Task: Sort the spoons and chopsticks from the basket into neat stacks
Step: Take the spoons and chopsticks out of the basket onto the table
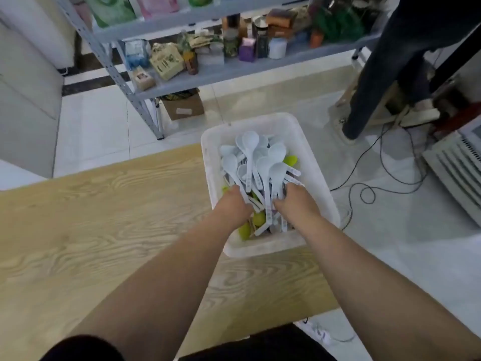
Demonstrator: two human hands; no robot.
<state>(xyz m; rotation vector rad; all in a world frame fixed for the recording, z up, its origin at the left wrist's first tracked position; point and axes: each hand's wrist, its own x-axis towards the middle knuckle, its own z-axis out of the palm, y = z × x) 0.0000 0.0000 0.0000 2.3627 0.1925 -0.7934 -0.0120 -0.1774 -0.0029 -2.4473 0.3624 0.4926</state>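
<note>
Leftmost, the wooden table carries a white plastic basket at its right edge. Over the basket, the left hand digs knuckles-up into the pile, fingers buried; whether its grip holds anything I cannot tell. Between the hands, white spoons fan upward, with green spoons beneath them. Further right, the right hand has its grip curled around several white handles.
</note>
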